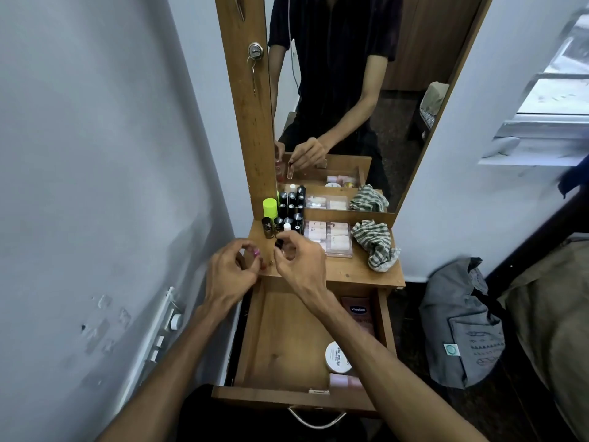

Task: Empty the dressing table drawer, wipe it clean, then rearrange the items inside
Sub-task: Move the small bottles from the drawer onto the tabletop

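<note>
The wooden drawer is pulled open below the dressing table top. Along its right side lie a pink Vaseline pack, a round white nail-polish-remover tub and a pink box. My left hand pinches a small pink-red bottle at the top's front left corner. Beside it, my right hand holds a small bottle with a black cap between thumb and fingers. Several black tubes and a lime-green cap stand at the back left.
A clear case of pale pink items and a crumpled green checked cloth lie on the table top. The mirror rises behind. A wall switch panel is on the left; a grey bag sits on the floor to the right.
</note>
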Tool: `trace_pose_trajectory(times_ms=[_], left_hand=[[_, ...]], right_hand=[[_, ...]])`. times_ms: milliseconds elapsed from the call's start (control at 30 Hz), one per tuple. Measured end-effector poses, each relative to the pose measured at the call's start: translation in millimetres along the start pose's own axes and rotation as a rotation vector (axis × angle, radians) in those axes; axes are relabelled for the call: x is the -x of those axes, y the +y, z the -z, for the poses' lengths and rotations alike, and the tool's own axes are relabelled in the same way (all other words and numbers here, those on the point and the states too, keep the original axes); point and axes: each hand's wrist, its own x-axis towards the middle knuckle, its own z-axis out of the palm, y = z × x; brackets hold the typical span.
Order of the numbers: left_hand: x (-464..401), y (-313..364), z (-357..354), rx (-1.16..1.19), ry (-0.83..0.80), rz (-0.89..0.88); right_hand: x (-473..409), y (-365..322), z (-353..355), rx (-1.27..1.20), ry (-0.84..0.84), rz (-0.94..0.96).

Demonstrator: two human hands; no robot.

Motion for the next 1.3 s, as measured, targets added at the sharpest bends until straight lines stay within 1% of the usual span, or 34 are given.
trace_pose_trajectory(times_ms=[100,233,367,433,767,1100,1300], left_hand=[[-24,5,-3,-0.024,-0.005,0.024],[-45,11,-11,-0.050,-0.030,0.056],[-53,9,-21,-0.076,-0.052,0.092],[-54,5,-25,-0.071,-0.058,0.108],[-62,-1,-33,-0.066,-0.051,0.112],[-63,0,-36,-0.084,-0.076,0.096],[-62,-1,-33,-0.124,-0.067,0.042]], right_hand=[[-28,-9,1,0.086,-0.091,0.019],[-51,-16,-1,0.277,-0.213,0.081],[-64,-18,-6,0.414,-0.318,0.081],[-67,-15,-9,0.449,-0.340,0.076],[-75,-7,-16,0.546,-0.333,0.131],[-74,0,-12,0.520,-0.325,0.162],[-72,1,-5,0.484,-0.298,0.156]])
